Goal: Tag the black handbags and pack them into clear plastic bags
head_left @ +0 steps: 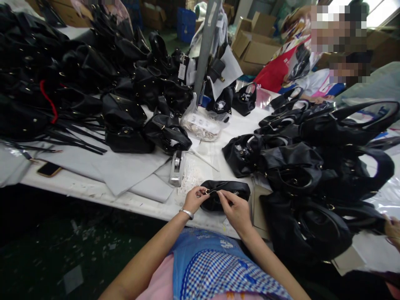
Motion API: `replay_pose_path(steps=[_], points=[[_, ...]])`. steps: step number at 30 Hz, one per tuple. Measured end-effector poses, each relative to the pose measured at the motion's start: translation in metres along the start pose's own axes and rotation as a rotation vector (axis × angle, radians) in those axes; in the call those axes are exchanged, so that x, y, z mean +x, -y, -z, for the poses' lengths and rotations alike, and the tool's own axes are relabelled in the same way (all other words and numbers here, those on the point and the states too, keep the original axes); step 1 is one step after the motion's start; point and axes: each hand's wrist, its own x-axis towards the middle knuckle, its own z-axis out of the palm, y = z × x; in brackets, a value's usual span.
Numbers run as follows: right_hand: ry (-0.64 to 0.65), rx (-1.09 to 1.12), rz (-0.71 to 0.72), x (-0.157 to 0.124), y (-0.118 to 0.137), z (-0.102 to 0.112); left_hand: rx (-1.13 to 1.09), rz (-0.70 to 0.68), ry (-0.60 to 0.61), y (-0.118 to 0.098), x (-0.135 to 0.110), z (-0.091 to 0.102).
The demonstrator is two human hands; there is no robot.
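black and slack, the small bag (pixel 215 204) lies on the white bench (pixel 162 207), just in front of my apron (pixel 215 264). over its left end my left hand (pixel 196 199) pinches a gold ring (pixel 207 191); over its middle my right hand (pixel 236 210) grips a thin pale strand (pixel 213 191) between thumb and finger, and i can't tell if it is tied to the ring. beyond the small bag, a little to its left, sits a grey dispenser (pixel 176 170); farther beyond it lie a white stick (pixel 206 161) and a clear pouch (pixel 203 127). right of it, more black bags (pixel 290 162) are heaped; well left of it, a phone (pixel 49 168).
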Motion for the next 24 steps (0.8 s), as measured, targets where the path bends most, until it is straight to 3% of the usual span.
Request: replay_pose_path(steps=[7,14,18,21,24], points=[[0.042,-0.015,-0.039,0.000,-0.005,-0.008,-0.043,-0.009,-0.006,0.002,0.001,-0.001],[0.159,-0.054,-0.172,-0.002,-0.011,-0.016,0.231,-0.214,-0.086,0.002,0.002,0.000],[0.245,0.213,-0.334,-0.003,-0.013,-0.013,0.376,-0.279,-0.061,-0.008,-0.006,0.009],[0.337,0.480,-0.440,-0.009,-0.014,-0.005,0.336,-0.272,-0.058,-0.017,-0.018,0.020],[0.451,0.738,-0.446,-0.020,-0.015,0.002,0.249,-0.220,-0.067,-0.028,-0.030,0.028]])
